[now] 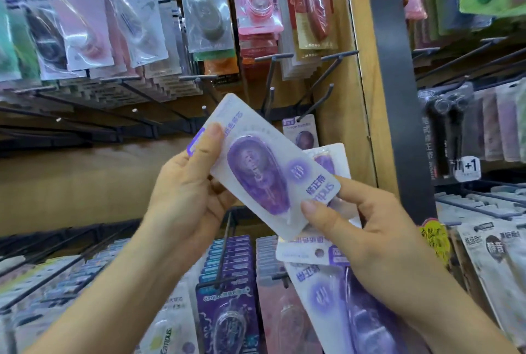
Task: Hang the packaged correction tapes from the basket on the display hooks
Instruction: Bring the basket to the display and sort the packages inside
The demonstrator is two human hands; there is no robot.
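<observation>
A purple correction tape in a white card package is held tilted in front of the display, upside down. My left hand grips its upper left edge, thumb on the front. My right hand pinches its lower right end and also holds several more purple packages behind it. One matching purple package hangs on a hook just behind. Bare black hooks stick out above it. No basket is in view.
Rows of hanging packaged correction tapes fill the upper hooks and the lower row. A wooden divider and black post stand at the right, with more goods beyond. Bare hooks line the left.
</observation>
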